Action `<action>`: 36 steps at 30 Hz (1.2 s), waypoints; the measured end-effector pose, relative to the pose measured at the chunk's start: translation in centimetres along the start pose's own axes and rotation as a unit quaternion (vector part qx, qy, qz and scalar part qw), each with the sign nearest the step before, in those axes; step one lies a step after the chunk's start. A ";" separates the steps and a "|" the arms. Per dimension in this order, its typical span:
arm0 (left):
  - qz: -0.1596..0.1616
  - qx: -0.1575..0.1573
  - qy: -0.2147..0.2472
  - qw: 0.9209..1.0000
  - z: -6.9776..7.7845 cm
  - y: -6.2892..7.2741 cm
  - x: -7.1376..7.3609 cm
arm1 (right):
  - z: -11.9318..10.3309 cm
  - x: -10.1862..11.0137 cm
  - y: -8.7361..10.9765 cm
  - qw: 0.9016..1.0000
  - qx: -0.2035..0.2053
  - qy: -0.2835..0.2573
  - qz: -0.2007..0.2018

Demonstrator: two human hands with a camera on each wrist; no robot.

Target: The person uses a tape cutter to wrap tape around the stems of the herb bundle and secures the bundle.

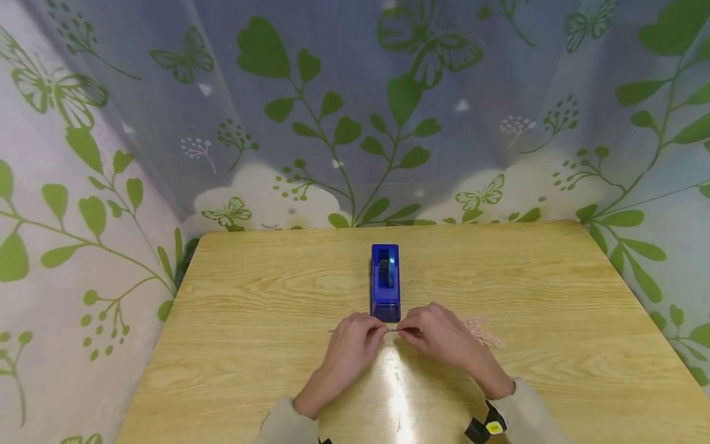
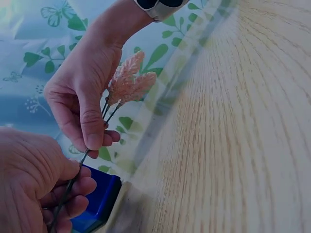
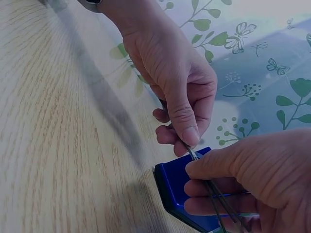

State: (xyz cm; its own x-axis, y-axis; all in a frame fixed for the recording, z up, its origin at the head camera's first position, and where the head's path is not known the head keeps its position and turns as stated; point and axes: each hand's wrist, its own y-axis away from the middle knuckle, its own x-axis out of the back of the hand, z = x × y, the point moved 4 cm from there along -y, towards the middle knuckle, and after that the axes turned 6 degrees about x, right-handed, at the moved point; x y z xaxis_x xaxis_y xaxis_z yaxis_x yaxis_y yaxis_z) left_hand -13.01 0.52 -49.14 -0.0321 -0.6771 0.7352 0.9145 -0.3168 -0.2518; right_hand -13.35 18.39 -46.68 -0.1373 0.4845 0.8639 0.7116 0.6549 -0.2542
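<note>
A blue tape dispenser (image 1: pixel 378 290) stands on the table just beyond the hands, a tape roll inside it. My left hand (image 1: pixel 349 345) and right hand (image 1: pixel 440 333) meet close in front of it, thumbs and fingers pinching the thin dark stems of an artificial flower sprig (image 1: pixel 484 332). Its fluffy pink heads (image 2: pixel 129 85) stick out past the right hand. In the right wrist view, several thin stems (image 3: pixel 218 206) run through the right fingers and join near the left fingertips. The stem's far end pokes out left of the left hand. Fingers partly hide the join.
The wood-grain table (image 1: pixel 249 345) spreads around the hands. Behind it and along both sides hangs a curtain (image 1: pixel 344 154) printed with green leaves and butterflies. A black strap with a small device (image 1: pixel 485 427) sits at the right wrist.
</note>
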 end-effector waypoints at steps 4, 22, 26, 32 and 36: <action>0.010 -0.008 -0.002 1.000 0.0 0.0 -0.1 | -0.1 -0.4 0.0 0.999 -0.037 -0.017 -0.028; 0.033 -0.033 0.002 0.999 0.0 0.0 0.2 | -0.2 -0.3 0.1 0.999 -0.036 0.009 -0.024; 0.034 -0.029 0.005 0.999 0.0 0.0 0.2 | -0.2 -0.3 0.0 0.999 -0.033 0.012 -0.019; 0.024 -0.030 -0.007 0.999 0.0 0.0 0.1 | -0.1 -0.2 0.0 1.000 -0.024 0.019 -0.005; 0.015 -0.032 -0.023 0.999 0.0 0.1 -0.1 | -0.2 -0.2 0.1 1.000 -0.018 0.017 0.001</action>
State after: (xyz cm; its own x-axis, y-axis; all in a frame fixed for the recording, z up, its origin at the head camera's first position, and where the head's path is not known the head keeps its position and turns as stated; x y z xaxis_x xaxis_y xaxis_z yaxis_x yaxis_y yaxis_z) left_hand -12.94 0.52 -49.22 0.0141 -0.6567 0.7540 0.8874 -0.3393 -0.3121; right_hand -13.14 18.24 -46.74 -0.1130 0.4660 0.8775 0.7365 0.6321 -0.2408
